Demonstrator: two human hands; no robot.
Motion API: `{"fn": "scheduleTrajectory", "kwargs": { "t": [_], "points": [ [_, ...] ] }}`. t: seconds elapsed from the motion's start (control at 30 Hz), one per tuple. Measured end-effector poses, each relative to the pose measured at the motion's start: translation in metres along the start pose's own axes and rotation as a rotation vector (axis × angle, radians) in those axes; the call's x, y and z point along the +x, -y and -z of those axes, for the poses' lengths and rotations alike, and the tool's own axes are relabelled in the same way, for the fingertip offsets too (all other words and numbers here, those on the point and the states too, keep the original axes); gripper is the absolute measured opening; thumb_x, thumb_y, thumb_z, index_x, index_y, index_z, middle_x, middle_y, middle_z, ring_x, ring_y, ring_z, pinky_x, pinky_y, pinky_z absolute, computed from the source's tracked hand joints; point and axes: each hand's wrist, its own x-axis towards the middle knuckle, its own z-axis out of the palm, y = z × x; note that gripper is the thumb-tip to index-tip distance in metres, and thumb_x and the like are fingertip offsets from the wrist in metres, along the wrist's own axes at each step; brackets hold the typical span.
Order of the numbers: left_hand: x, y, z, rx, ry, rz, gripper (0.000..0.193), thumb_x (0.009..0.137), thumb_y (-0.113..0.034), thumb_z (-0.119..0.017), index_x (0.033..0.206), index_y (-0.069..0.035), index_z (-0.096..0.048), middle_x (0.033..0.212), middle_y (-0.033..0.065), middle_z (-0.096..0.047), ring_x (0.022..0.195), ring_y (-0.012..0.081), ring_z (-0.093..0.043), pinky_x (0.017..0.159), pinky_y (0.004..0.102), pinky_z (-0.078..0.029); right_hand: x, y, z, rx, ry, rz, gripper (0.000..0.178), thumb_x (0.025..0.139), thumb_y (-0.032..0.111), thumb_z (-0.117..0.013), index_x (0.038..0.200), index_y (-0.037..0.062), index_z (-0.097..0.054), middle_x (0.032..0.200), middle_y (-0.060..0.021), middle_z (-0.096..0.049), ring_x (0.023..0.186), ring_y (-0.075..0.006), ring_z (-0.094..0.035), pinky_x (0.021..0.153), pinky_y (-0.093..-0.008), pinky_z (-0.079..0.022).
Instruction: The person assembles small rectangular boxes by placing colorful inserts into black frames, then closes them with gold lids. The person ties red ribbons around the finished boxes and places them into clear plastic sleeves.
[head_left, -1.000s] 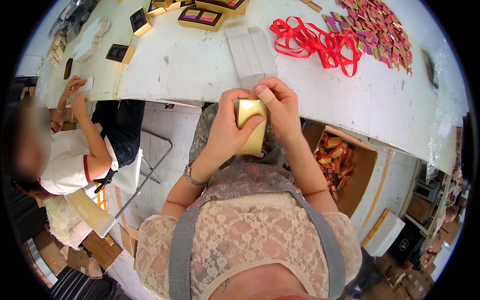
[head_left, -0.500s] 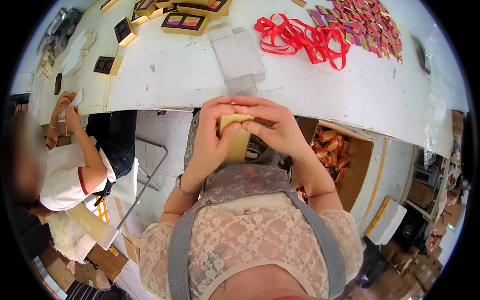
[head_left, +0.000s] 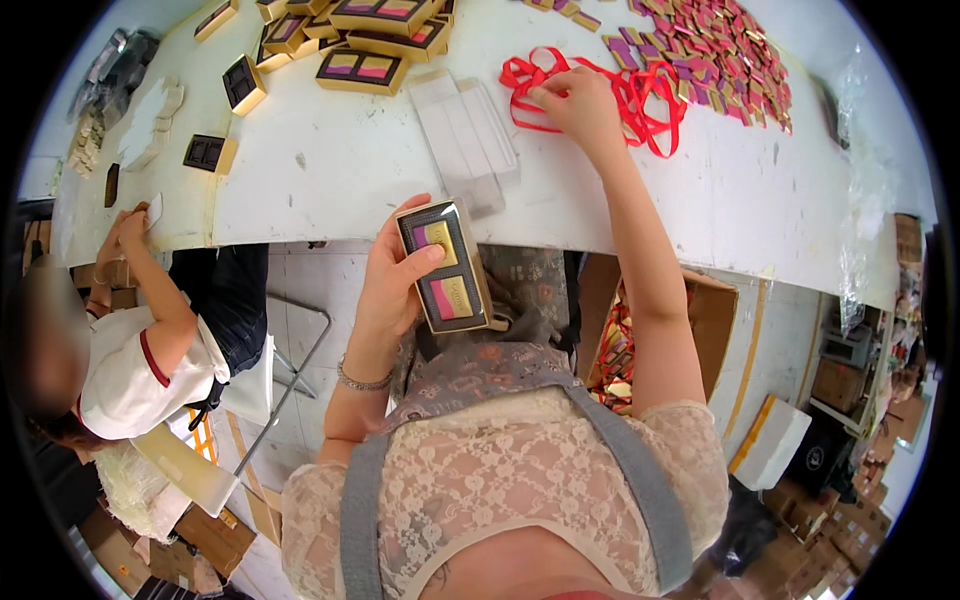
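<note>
My left hand [head_left: 385, 275] holds a small gold box [head_left: 455, 275] over the near table edge, its thumb pressed on the top. Two gold-wrapped pieces with pink and purple ends sit in the box's dark insert, under what looks like a clear cover. My right hand [head_left: 585, 110] reaches across the table, with thumb and forefinger pinched on the tangled red ribbon [head_left: 518, 72]. Between the two hands lie flat, clear plastic sleeves [head_left: 460, 130].
Filled gold boxes [head_left: 360, 70] are stacked at the back left, and a heap of wrapped pieces [head_left: 720, 60] covers the back right. Below the table, a cardboard carton [head_left: 715, 310] holds red-and-gold items. A co-worker's hands [head_left: 130, 228] hold a white piece at the left.
Both hands were together on the gold box. My right hand has left it for the ribbon at the back, and the left has turned the box so its filled face shows.
</note>
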Motion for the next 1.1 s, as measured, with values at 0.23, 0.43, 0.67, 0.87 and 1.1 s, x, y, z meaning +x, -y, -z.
{"fn": "scheduleTrajectory", "kwargs": {
  "t": [0.23, 0.43, 0.67, 0.87, 1.1],
  "points": [
    [0.031, -0.02, -0.022, 0.007, -0.029, -0.213, 0.051, 0.094, -0.01, -0.05, 0.142, -0.011, -0.034, 0.114, 0.0112, -0.059, 0.099, 0.0196, -0.062, 0.084, 0.0349, -0.054, 0.084, 0.016, 0.085, 0.858, 0.185, -0.29, 0.026, 0.094, 0.025, -0.061, 0.09, 0.001, -0.07, 0.078, -0.0059, -0.069, 0.071, -0.0101, -0.063, 0.067, -0.0249, -0.05],
    [0.082, -0.044, -0.056, 0.508, -0.067, -0.708, 0.042, 0.096, -0.013, -0.052, 0.134, -0.006, -0.037, 0.123, 0.0085, -0.047, 0.106, 0.0121, -0.05, 0.09, 0.0244, -0.044, 0.074, 0.065, 0.114, 0.884, 0.419, -0.237, 0.02, 0.092, 0.021, -0.065, 0.088, 0.0021, -0.068, 0.075, -0.0015, -0.065, 0.064, -0.0081, -0.058, 0.06, -0.0223, -0.047],
    [0.092, -0.046, -0.086, 0.66, 0.07, -0.718, 0.064, 0.081, -0.031, -0.078, 0.124, -0.002, -0.04, 0.107, 0.0086, -0.056, 0.093, 0.0129, -0.057, 0.081, 0.0258, -0.048, 0.034, 0.131, 0.107, 0.541, 0.648, -0.178, 0.031, 0.088, 0.032, -0.067, 0.098, 0.0025, -0.067, 0.084, -0.0036, -0.065, 0.079, -0.0104, -0.059, 0.067, -0.0253, -0.048],
    [0.068, -0.05, -0.084, 0.29, -0.163, -0.562, 0.049, 0.083, -0.023, -0.076, 0.117, -0.001, -0.047, 0.099, 0.0078, -0.057, 0.08, 0.0121, -0.06, 0.07, 0.0262, -0.053, -0.034, 0.104, 0.056, 0.863, 0.562, -0.235, 0.031, 0.096, 0.029, -0.058, 0.114, 0.0033, -0.057, 0.095, -0.0012, -0.062, 0.087, -0.0091, -0.058, 0.081, -0.025, -0.05],
    [0.062, -0.066, -0.044, 0.086, -0.212, -0.299, 0.039, 0.093, -0.038, -0.059, 0.113, -0.006, -0.051, 0.091, 0.0109, -0.064, 0.076, 0.019, -0.065, 0.067, 0.0322, -0.056, -0.081, 0.096, 0.051, 0.729, 0.456, 0.345, 0.008, 0.081, 0.01, -0.072, 0.083, 0.0075, -0.065, 0.084, -0.0028, -0.067, 0.085, -0.0174, -0.065, 0.097, -0.0408, -0.045]
  ]
}}
